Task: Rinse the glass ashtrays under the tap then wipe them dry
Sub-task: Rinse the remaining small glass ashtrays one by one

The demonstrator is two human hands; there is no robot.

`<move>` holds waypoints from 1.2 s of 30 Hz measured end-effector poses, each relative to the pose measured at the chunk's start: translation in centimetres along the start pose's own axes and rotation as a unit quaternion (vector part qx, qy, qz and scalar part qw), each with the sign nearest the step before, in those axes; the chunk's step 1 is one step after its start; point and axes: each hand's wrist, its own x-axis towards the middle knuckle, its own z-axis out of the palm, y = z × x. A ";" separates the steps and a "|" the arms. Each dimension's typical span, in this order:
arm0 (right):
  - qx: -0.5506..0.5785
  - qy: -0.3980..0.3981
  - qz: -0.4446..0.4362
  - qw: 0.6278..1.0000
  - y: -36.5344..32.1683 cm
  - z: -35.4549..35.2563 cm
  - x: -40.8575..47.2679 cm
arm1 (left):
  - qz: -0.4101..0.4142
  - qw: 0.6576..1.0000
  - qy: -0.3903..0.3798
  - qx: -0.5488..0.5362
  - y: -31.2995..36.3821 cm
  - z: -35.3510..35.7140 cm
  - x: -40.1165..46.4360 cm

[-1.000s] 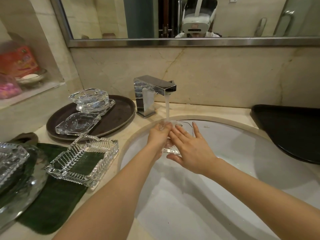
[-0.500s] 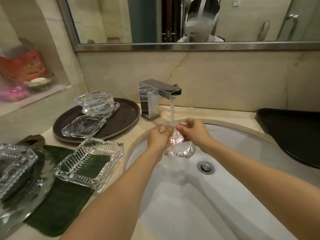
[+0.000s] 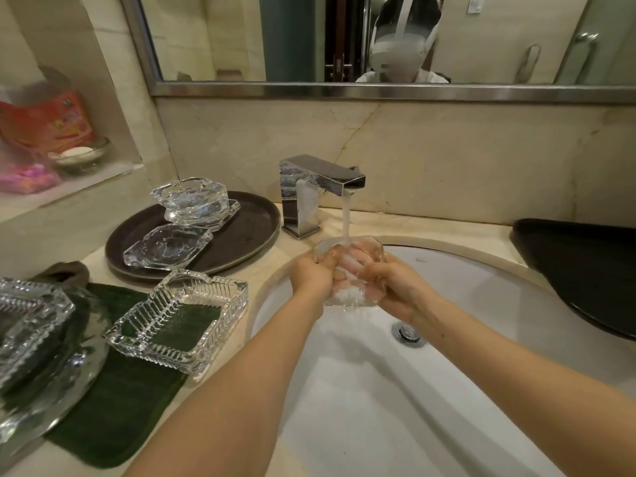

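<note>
You are gripping a glass ashtray (image 3: 349, 270) with your left hand (image 3: 311, 275) and right hand (image 3: 395, 287), fingers curled round it, under the tap's (image 3: 316, 191) running water (image 3: 347, 215).

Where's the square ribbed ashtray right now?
In the head view, the square ribbed ashtray sits left of the sink on the green cloth, just in front of the round brown tray.

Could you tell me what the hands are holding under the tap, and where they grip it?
A glass ashtray: the left hand grips its left side, the right hand its right side.
</note>
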 end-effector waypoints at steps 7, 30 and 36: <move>-0.400 0.233 -0.141 0.875 -0.7 1.4 0.5 | -0.185 0.971 -0.138 -0.059 -0.1 0.2 -0.2; -0.216 0.199 0.045 0.955 1.2 -0.4 -0.1 | -0.137 0.942 -0.178 -0.249 0.6 0.5 -0.3; 0.093 0.086 0.037 0.991 -0.9 0.3 -1.1 | -0.134 0.973 -0.072 -0.173 0.1 0.2 0.1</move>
